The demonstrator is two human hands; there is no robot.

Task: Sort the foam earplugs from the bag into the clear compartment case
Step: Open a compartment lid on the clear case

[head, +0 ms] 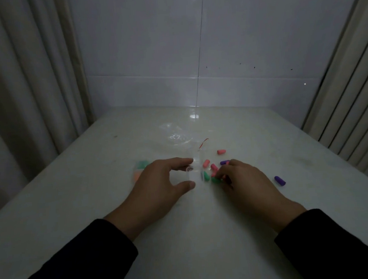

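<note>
1. Head view shows the right hand (243,178) curled low over the loose pile, its fingertips (221,177) closing on a green earplug (215,179); I judge this the pick in hand, though whether the plug is lifted cannot be told.
2. Left hand (164,183) spans the clear compartment case (194,169), thumb and forefinger spread against its near and far edges, likely to steady it so plugs drop in cleanly.
3. Around the right fingertips lie another green earplug (206,176), pink earplugs (206,163) and a purple earplug (224,162) at 12 o'clock.
4. Farther out, one pink plug (221,151) sits at 12 o'clock and a second purple plug (280,181) at 3 o'clock.
5. Sorted green and orange plugs (140,170) show at 10 o'clock of the left hand.
6. Beyond, the emptied bag (176,135) lies flat on the table (74,200).
</note>
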